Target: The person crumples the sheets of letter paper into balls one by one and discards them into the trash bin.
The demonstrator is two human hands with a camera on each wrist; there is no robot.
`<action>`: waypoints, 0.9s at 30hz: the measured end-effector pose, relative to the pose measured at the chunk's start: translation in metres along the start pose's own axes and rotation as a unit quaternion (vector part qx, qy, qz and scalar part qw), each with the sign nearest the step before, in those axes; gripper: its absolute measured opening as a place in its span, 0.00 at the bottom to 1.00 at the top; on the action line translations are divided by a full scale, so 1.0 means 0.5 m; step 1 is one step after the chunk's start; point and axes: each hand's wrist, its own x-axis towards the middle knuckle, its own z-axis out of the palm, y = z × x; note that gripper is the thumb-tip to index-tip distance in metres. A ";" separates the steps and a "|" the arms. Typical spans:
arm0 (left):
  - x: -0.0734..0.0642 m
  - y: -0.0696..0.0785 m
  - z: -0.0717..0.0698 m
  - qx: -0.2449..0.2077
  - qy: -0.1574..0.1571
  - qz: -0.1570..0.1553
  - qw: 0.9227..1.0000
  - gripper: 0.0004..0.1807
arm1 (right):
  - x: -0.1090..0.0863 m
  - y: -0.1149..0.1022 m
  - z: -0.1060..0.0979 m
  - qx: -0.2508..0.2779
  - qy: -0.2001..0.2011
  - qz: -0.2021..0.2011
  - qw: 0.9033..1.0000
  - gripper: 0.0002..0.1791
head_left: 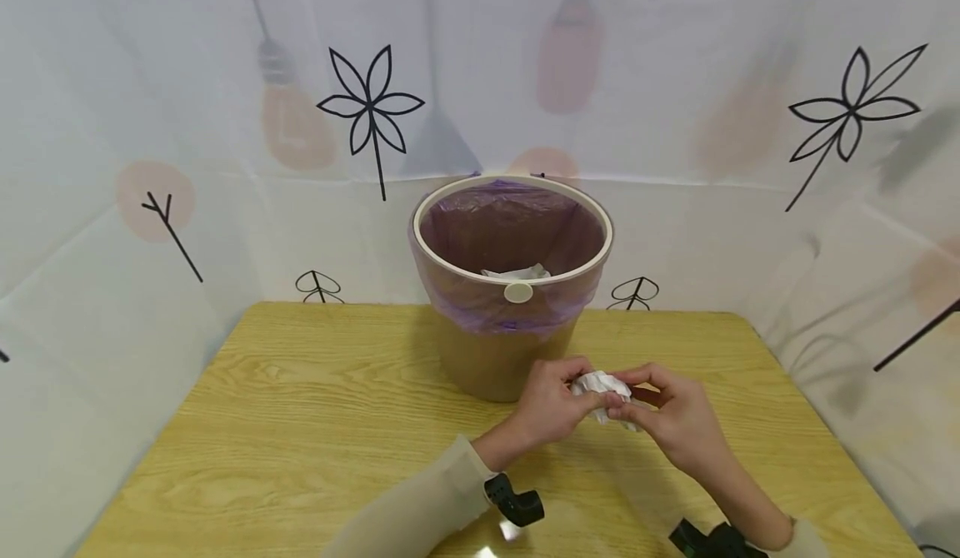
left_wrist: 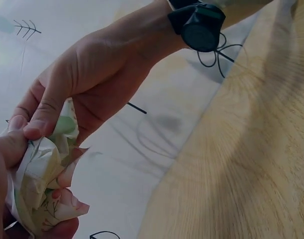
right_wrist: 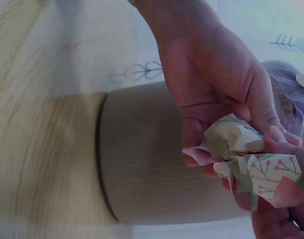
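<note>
Both hands meet over the table at a crumpled printed paper [head_left: 600, 385], just in front of the bin. My left hand [head_left: 553, 398] pinches its left side between thumb and fingers. From the right, my right hand [head_left: 681, 416] grips the other side, the two thumbs close together. Up close in the right wrist view, the crumpled paper [right_wrist: 279, 174] shows red berries, thin stems and green patches on white, with torn, folded edges. A beige bin [head_left: 495, 362] stands upright right behind the hands, lined with a translucent purple bag [head_left: 465, 308].
Inside the bin lies a whitish crumpled piece [head_left: 525, 273]. A pale ring [head_left: 426, 246] with a round tab holds the bag at the rim. The wood-grain table [head_left: 285, 425] ends at a patterned cloth backdrop [head_left: 225, 125] behind and at the sides. Each wrist wears a black camera [head_left: 513, 500].
</note>
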 end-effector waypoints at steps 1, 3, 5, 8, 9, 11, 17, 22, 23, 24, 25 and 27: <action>0.000 -0.002 -0.001 -0.004 -0.002 -0.004 1.000 0.11 | 0.000 0.000 -0.002 -0.002 -0.008 0.001 1.000 0.18; 0.000 -0.004 -0.004 -0.022 -0.010 -0.017 1.000 0.11 | 0.002 0.000 -0.011 0.014 -0.039 0.004 0.999 0.19; 0.001 -0.005 -0.008 -0.044 -0.022 -0.029 0.998 0.12 | 0.006 0.004 -0.027 0.071 -0.094 0.002 0.993 0.20; 0.002 -0.001 -0.017 -0.091 -0.054 -0.057 0.993 0.12 | 0.014 0.016 -0.062 0.201 -0.208 0.009 0.957 0.27; 0.002 0.000 -0.019 -0.108 -0.066 -0.066 0.990 0.12 | 0.016 0.022 -0.073 0.240 -0.242 0.011 0.940 0.30; 0.004 0.003 -0.022 -0.139 -0.086 -0.086 0.983 0.11 | 0.018 0.031 -0.089 0.290 -0.286 0.008 0.913 0.34; 0.008 0.010 -0.024 -0.180 -0.122 -0.124 0.968 0.08 | 0.016 0.030 -0.077 0.239 -0.255 -0.013 0.937 0.37; 0.010 -0.002 -0.034 -0.182 -0.156 -0.126 0.963 0.10 | 0.017 0.031 -0.061 0.181 -0.204 -0.054 0.961 0.37; 0.010 -0.006 -0.037 -0.188 -0.163 -0.126 0.960 0.12 | 0.017 0.032 -0.061 0.185 -0.198 -0.058 0.961 0.36; 0.009 -0.008 -0.039 -0.199 -0.169 -0.127 0.957 0.13 | 0.017 0.033 -0.062 0.193 -0.192 -0.062 0.960 0.36; 0.009 -0.011 -0.042 -0.214 -0.176 -0.130 0.952 0.15 | 0.017 0.034 -0.063 0.200 -0.187 -0.062 0.960 0.35; 0.009 -0.014 -0.045 -0.237 -0.182 -0.125 0.946 0.18 | 0.018 0.035 -0.064 0.216 -0.186 -0.067 0.956 0.35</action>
